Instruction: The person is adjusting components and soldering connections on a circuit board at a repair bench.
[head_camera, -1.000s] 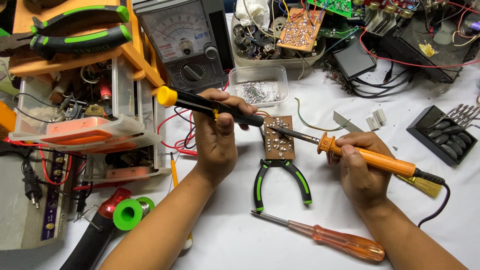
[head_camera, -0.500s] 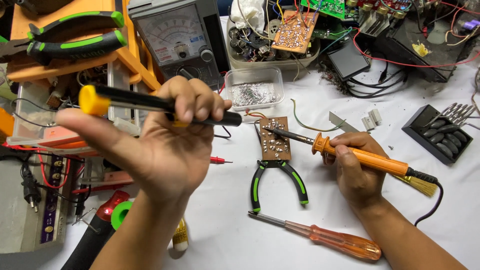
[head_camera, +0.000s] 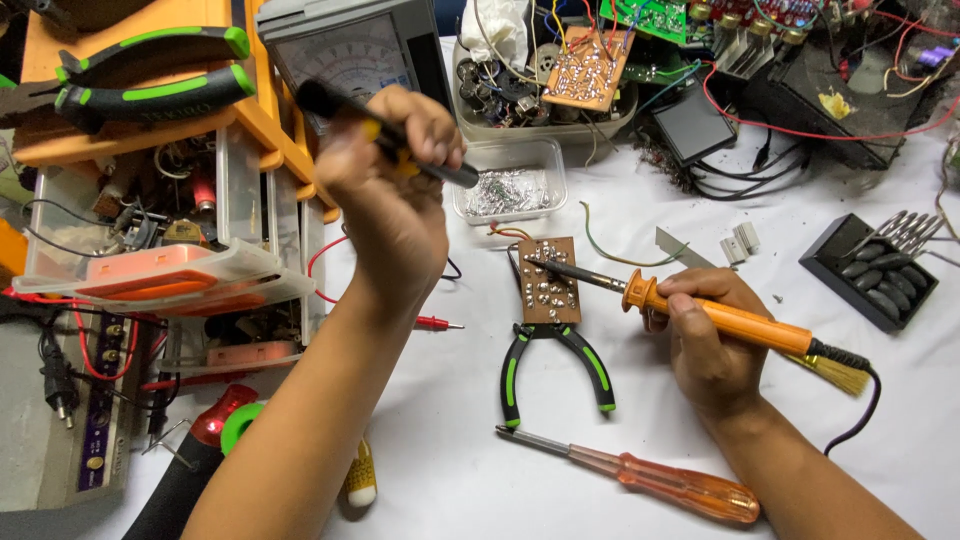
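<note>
the little brown circuit board (head_camera: 548, 280) lay flat on the white table (head_camera: 440, 460), held in the nose of the green and black pliers (head_camera: 556, 368). it was in the middle of the table, just in front of the right hand.

nearest to the person lay an orange screwdriver (head_camera: 650, 478), touched by no hand. a little further, the right hand (head_camera: 712, 340) was closed around the orange soldering iron (head_camera: 700, 310). the dark tip of the iron touched the top of the board. many shiny dots of solder were on the board, so a good part of the work looked done. i could not tell how many spots were left, because the dots were too small to count.

the left hand (head_camera: 392, 190) was up in the air, well apart from the board, near the clear box of little metal bits (head_camera: 508, 186). its fingers were shut around a black and yellow tool (head_camera: 385, 135). the tool was not touching the board, so it did no work there right then.

furthest away stood a grey meter (head_camera: 350, 50) and a tub of wires and parts (head_camera: 545, 85).
</note>
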